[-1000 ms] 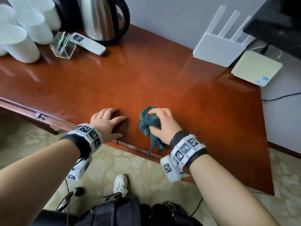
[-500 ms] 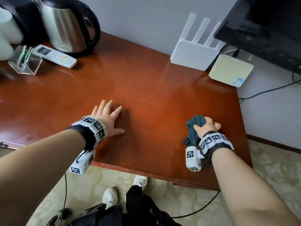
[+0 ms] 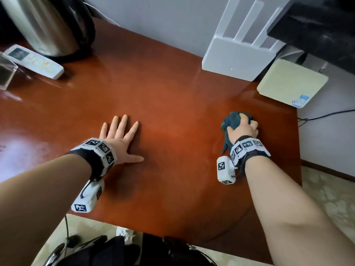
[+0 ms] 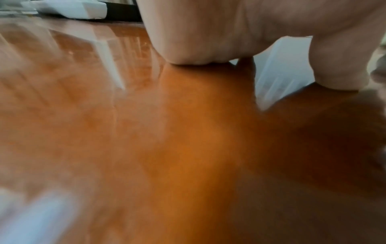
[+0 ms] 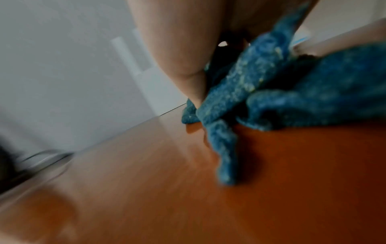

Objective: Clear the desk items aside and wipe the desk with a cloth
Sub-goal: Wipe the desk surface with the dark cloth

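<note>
The desk (image 3: pixel 169 96) is glossy red-brown wood. The left hand (image 3: pixel 120 141) lies flat on it with fingers straight and spread, palm down, near the desk's middle. The right hand (image 3: pixel 243 129) curls its fingers round a bunched teal cloth (image 3: pixel 231 121), pressing it on the desk toward the right edge; one tail of cloth trails back along the wood beside the wrist. At the desk's back left stand a kettle (image 3: pixel 44 25) and, just in front of it, a remote (image 3: pixel 34 61). At the back right sit a router (image 3: pixel 238 56) and a flat box (image 3: pixel 290 83).
</note>
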`<control>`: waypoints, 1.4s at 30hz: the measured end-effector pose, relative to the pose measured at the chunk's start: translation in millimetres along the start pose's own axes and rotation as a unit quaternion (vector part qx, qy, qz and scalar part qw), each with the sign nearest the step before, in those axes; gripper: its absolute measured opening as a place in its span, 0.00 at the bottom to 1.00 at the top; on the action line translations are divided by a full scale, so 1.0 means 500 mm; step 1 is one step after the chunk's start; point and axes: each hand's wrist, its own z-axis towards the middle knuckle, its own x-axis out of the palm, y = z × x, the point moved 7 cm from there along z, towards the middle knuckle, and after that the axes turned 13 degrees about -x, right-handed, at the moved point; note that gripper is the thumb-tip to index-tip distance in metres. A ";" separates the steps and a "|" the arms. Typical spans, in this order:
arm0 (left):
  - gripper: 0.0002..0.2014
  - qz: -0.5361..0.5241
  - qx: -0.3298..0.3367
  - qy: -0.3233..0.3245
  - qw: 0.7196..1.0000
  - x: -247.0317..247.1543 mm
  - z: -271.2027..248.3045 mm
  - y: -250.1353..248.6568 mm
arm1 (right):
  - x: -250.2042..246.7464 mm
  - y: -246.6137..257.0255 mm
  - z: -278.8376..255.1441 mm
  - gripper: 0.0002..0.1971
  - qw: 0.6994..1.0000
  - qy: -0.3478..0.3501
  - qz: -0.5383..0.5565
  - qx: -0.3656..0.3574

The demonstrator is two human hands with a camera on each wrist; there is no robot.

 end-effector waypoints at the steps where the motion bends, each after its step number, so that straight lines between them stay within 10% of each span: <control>1: 0.54 0.003 -0.003 0.004 1.000 -0.002 0.000 -0.002 | 0.009 0.026 -0.009 0.28 0.999 0.005 -0.011 -0.047; 8: 0.55 0.018 -0.010 0.008 1.000 -0.003 0.000 -0.005 | 0.132 0.219 -0.176 0.26 0.895 0.214 -0.045 -0.388; 16: 0.52 -0.004 0.011 -0.011 1.000 -0.002 -0.006 0.001 | 0.072 0.154 -0.065 0.28 0.980 0.043 -0.054 -0.186; 33: 0.36 0.082 0.125 -0.057 0.987 0.127 -0.127 0.291 | 0.238 0.377 -0.393 0.19 0.943 0.131 -0.112 -0.286; 42: 0.41 -0.097 0.048 -0.049 0.993 0.138 -0.172 0.521 | 0.325 0.600 -0.651 0.25 0.836 0.316 -0.100 -0.437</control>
